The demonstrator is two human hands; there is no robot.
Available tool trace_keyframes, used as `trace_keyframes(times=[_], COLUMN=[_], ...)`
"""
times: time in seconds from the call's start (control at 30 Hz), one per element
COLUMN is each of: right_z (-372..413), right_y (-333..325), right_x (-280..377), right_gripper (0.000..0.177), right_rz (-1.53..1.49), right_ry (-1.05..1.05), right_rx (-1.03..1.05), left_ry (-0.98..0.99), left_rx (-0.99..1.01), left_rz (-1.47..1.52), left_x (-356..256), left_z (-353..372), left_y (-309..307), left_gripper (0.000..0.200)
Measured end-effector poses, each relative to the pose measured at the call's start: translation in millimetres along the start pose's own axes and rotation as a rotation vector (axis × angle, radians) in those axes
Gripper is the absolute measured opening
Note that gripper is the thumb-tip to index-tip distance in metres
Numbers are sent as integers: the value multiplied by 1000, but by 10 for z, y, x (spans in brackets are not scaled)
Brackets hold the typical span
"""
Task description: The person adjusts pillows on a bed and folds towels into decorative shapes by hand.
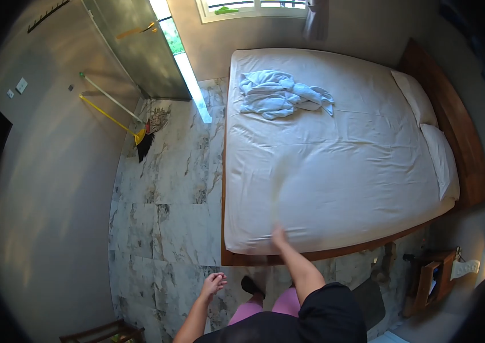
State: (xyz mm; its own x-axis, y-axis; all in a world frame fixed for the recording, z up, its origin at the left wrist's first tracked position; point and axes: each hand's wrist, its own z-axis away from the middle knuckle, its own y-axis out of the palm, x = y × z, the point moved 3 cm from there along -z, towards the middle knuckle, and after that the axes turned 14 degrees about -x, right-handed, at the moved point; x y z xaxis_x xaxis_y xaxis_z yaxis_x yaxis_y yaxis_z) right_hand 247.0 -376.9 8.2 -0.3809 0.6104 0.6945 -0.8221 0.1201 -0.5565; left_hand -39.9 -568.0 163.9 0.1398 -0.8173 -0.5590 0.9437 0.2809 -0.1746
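Note:
My right hand reaches over the near edge of the bed and is smeared by motion. From it a pale, long, thin blurred thing runs away across the sheet; its kind is too smeared to tell. My left hand hangs over the floor beside the bed's near corner, fingers loosely bent, with nothing seen in it. A cream fitted sheet covers the mattress, with small wrinkles. Toward the far side of the bed lies a crumpled light-blue cloth.
Two pillows rest by the wooden headboard. A yellow-handled broom and a mop lean at the left wall, near the partly open door. A wooden nightstand stands at right; a chair is at lower left.

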Motion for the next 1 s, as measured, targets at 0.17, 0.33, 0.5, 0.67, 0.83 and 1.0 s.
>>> trace_keyframes(times=[0.17, 0.33, 0.5, 0.67, 0.83, 1.0], right_z=[1144, 631, -275, -1343, -410, -419], right_y=[783, 106, -621, 38, 1158, 1129], right_x=[711, 1118, 1193, 1020, 2276, 2326], right_gripper=[43, 45, 42, 39, 47, 37], right_rz=[591, 85, -122, -37, 546, -42], right_ry=[-681, -429, -197, 192, -396, -102], right_rx=[655, -138, -876, -796, 449, -506], left_ry=[-15, -12, -11, -75, -190, 91], left_rx=[-72, -129, -5, -56, -59, 7], left_rz=[1, 78, 62, 9, -246, -143], left_x=[-214, -458, -840, -1288, -1987, -3528], left_z=[-237, -580, -748, -1215, -2083, -2857], left_y=[-835, -1185, -1319, -1864, -2295, -2108], left_gripper=[21, 20, 23, 24, 20, 16])
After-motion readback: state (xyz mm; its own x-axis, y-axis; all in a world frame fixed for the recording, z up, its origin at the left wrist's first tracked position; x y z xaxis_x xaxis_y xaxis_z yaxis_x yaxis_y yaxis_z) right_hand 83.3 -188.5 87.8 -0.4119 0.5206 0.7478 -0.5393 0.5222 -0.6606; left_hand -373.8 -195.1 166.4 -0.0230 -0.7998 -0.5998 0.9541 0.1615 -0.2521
